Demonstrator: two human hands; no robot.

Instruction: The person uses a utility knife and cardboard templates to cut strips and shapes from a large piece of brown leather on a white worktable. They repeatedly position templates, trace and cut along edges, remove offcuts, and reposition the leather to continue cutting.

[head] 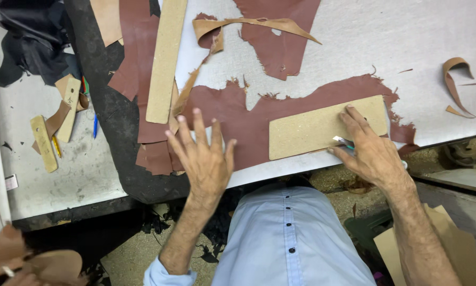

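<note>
A reddish-brown leather sheet [238,114] lies on the white cutting board [365,37]. A rectangular fibreboard template [306,130] rests on its near edge. My right hand [369,148] presses on the template's right end and holds a small metal-tipped cutting tool [343,141] against its lower edge. My left hand [203,156] hovers with fingers spread over the leather, left of the template, holding nothing.
A long fibreboard strip [165,58] lies on more leather at upper left. Tan leather offcuts [248,24] curl at the top and at the right edge [455,79]. Smaller templates and pens [63,116] sit on the grey bench at left. Dark fabric [31,37] fills the top-left corner.
</note>
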